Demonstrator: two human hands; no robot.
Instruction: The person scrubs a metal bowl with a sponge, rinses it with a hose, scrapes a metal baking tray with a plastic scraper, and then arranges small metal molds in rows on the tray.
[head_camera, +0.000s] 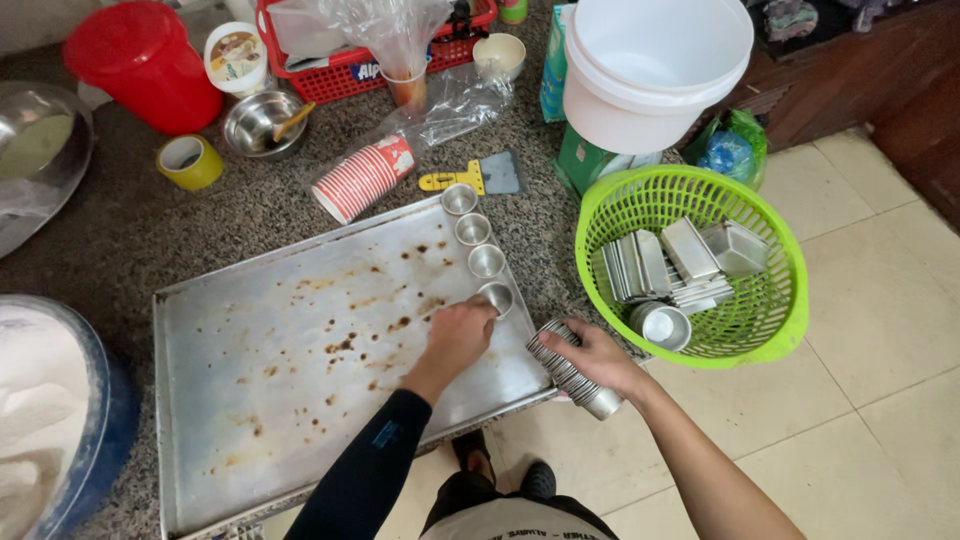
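Your left hand (458, 337), at the end of its black sleeve (370, 470), is curling its fingers (478, 309) loosely over the small metal cup (497, 296) at the near end of a row of four cups (474, 232) along the right edge of the stained baking tray (280, 400). Your right hand (592, 358) is wrapping its fingers closed around a stack of nested metal cups (566, 367), holding it just off the tray's corner. Just beside it, the green basket (760, 320) is holding rectangular tins. Beyond the tray, a sleeve of red-and-white striped paper cups (360, 178) is lying on its side in clear plastic on the counter, with green packages (585, 160) sitting under the white bucket (650, 65) and a red crate (345, 65) standing at the back.
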